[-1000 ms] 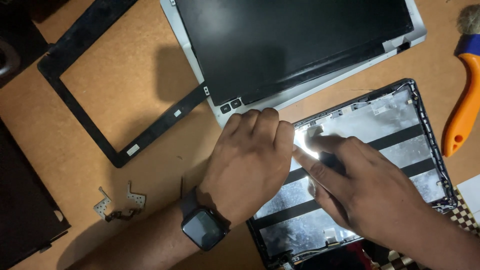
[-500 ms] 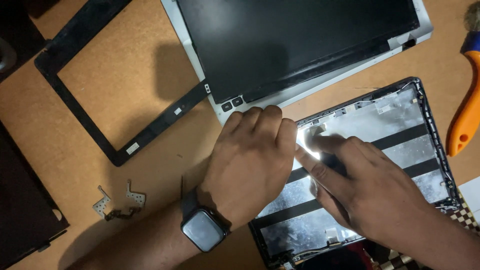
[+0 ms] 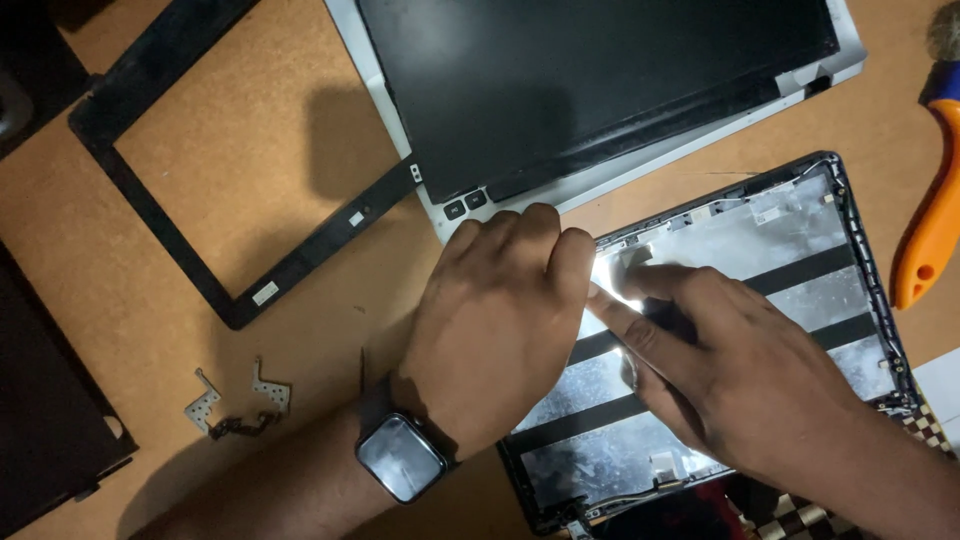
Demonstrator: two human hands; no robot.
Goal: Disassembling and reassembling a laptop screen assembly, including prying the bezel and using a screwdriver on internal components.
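Note:
A laptop lid back cover (image 3: pixel 790 240) lies inside-up on the brown table, lined with shiny silver foil and crossed by two black strips. My left hand (image 3: pixel 495 325), with a smartwatch on its wrist, presses flat on the cover's left edge with fingers together. My right hand (image 3: pixel 730 370) rests on the foil, its thumb and forefinger pinching at a bright spot near the cover's top left corner. What they pinch is too small to tell.
A bare black screen panel in a silver frame (image 3: pixel 600 90) lies just above the hands. A black plastic bezel (image 3: pixel 200 250) lies at the left, with two small metal hinges (image 3: pixel 235 400) below it. An orange-handled brush (image 3: pixel 935 230) lies at the right edge. A dark panel (image 3: pixel 40 420) sits at far left.
Both hands stay in nearly the same place on the cover. The view has shifted slightly; the right fingers keep working at the same bright spot.

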